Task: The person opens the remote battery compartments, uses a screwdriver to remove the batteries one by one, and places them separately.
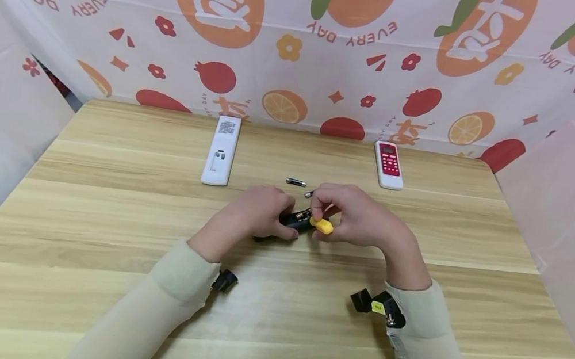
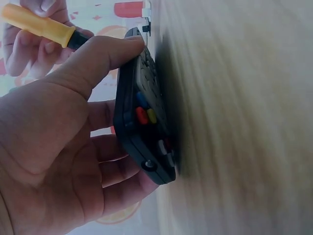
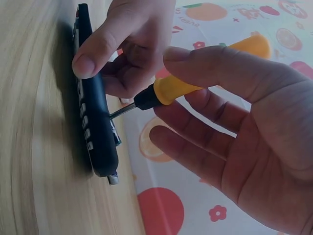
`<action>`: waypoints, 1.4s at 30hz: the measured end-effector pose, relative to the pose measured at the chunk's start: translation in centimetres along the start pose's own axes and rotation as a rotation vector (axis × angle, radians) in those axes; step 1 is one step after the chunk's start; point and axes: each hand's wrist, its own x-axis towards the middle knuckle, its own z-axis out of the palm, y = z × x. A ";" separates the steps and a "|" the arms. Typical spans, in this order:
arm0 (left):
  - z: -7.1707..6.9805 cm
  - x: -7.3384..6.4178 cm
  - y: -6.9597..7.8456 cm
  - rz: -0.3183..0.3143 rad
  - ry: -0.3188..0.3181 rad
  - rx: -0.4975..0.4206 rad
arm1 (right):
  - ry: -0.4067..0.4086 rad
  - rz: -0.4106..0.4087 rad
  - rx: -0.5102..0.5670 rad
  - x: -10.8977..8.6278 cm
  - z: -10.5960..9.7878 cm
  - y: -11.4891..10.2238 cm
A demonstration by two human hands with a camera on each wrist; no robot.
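My left hand [image 1: 255, 214] grips a black remote control [image 1: 294, 222] low over the table, thumb along one long edge and fingers round the other. Its buttons, several of them coloured [image 2: 142, 115], face down toward the wood. Between thumb and fingertips my right hand [image 1: 354, 213] pinches a screwdriver [image 3: 168, 90] with a yellow handle and black collar. In the right wrist view its metal shaft meets the back of the remote. Just beyond the hands lies a small battery [image 1: 296, 182]; a second battery [image 1: 309, 194] is partly hidden behind the right hand.
At the back left a long white remote [image 1: 221, 153] lies with its back up. A shorter white remote with a red face [image 1: 388, 165] lies at the back right. A fruit-print cloth [image 1: 287, 75] hangs behind the wooden table [image 1: 273, 328].
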 end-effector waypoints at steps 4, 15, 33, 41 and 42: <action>-0.2 0.0 -0.2 0.002 -0.020 -0.016 | 0.001 -0.002 0.035 0.0 -0.2 0.2; -0.6 0.0 -0.1 0.004 -0.063 -0.024 | 0.018 -0.009 0.097 -0.2 -0.5 1.1; 0.3 0.0 0.4 -0.026 -0.083 0.023 | 0.183 -0.023 0.075 0.3 -0.5 1.5; 0.2 0.0 0.5 -0.026 -0.081 0.022 | 0.252 0.014 0.053 0.0 -0.9 1.1; 0.3 0.0 0.4 -0.027 -0.082 0.021 | 0.254 0.014 0.053 0.0 -0.9 1.1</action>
